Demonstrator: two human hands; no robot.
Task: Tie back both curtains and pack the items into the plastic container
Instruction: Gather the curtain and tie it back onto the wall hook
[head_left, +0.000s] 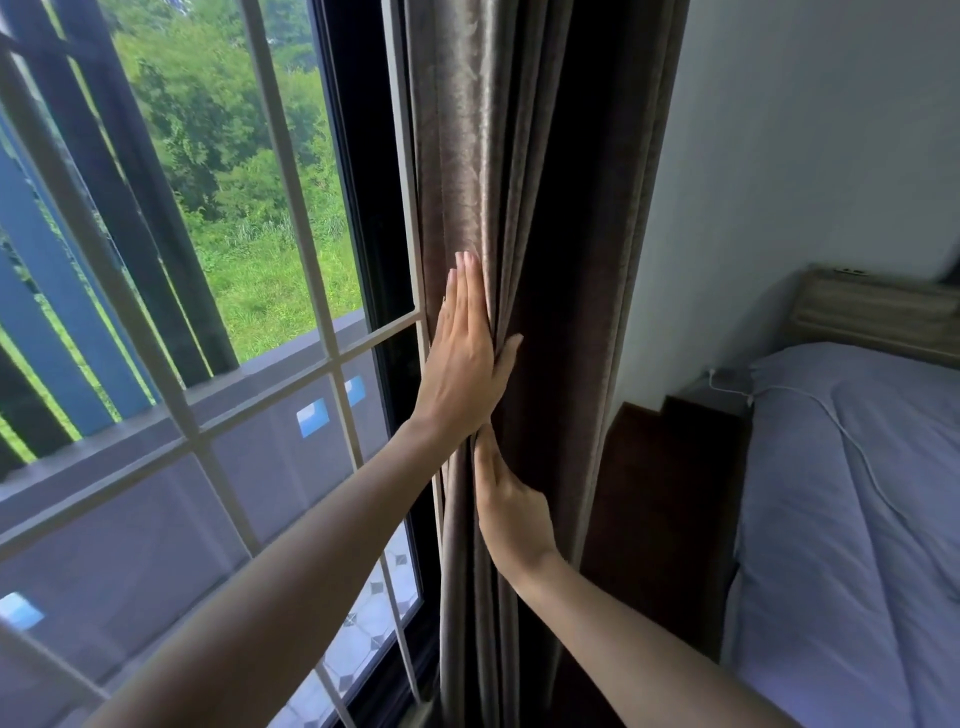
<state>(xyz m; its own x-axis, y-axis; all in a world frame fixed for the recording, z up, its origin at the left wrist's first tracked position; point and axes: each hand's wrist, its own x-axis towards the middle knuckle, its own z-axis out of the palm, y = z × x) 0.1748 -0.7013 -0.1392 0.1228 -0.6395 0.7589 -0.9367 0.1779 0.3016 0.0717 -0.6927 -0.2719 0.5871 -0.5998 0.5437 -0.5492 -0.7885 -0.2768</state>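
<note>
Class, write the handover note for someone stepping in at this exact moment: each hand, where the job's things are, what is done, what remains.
Left hand: flat, straight fingers pressing the brown curtain, thumb against a fold.
Right hand: below it, fingers tucked into the folds; grip unclear.
Curtain is gathered at the right side of the window, beside the bed.
Done: gathering. No tie-back visible.
Left: tie this curtain; the other curtain and container are out of view.

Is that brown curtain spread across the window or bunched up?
Bunched up. The curtain hangs in tight folds beside the window, both hands pressing it; no tie shows.
</note>
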